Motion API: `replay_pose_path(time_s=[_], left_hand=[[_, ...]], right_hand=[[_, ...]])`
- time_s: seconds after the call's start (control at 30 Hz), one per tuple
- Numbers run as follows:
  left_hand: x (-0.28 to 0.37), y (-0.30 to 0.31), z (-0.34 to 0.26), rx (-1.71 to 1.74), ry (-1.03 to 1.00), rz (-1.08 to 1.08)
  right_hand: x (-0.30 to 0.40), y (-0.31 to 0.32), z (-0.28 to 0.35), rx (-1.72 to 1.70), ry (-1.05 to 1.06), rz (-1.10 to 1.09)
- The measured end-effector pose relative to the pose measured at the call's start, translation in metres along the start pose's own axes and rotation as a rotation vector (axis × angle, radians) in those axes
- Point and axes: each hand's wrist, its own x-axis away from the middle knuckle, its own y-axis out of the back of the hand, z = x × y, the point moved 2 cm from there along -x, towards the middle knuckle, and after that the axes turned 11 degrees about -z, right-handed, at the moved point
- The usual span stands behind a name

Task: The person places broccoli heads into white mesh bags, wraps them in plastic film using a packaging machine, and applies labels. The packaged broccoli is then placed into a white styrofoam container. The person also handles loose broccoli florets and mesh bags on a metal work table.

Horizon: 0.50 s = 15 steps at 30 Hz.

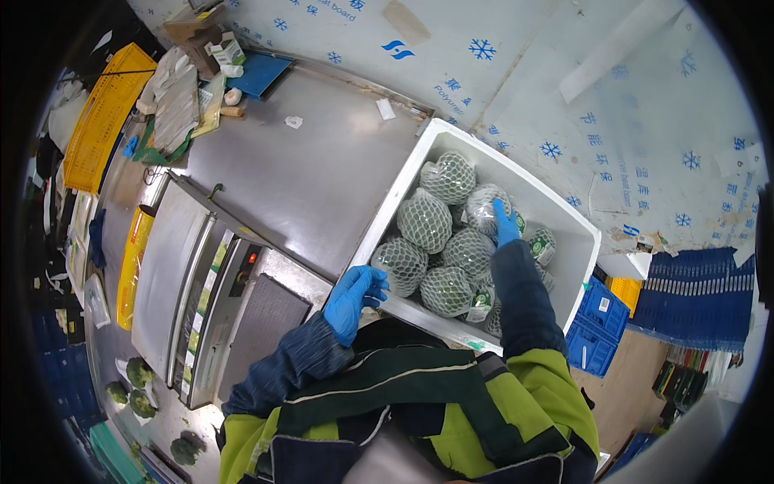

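Note:
My right hand (508, 225), in a blue glove, reaches into a white foam box (393, 202) and grips the right side of a round vegetable head (484, 209) wrapped in white foam netting and shiny film. Its fingertips are partly hidden. Several similar netted heads (424, 221) fill the left and middle of the box, some with green-and-white labels (481, 304). My left hand (351, 302), also blue-gloved, hovers at the box's near left corner with its fingers loosely bent and nothing in them. My right sleeve covers part of the contents.
Left of the box stands a film wrapping machine (199, 296) on a steel table (326, 163). Unwrapped broccoli heads (140, 372) lie at lower left. A yellow crate (106, 121) is at far left. Blue crates (598, 327) stand right of the box, and a panel wall (520, 72) rises behind it.

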Motion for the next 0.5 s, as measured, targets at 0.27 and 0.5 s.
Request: replay_pose_path(time_s=[0.27,0.5], left_hand=[[0.04,0.076,0.011,0.234,-0.088,-0.26],[0.143,0.153,0.023,0.353,-0.186,-0.63]], right_hand=[[0.0,-0.021,0.046,-0.157,0.283,0.08],[-0.053,-0.03,-0.029,-0.31,0.319,0.213]])
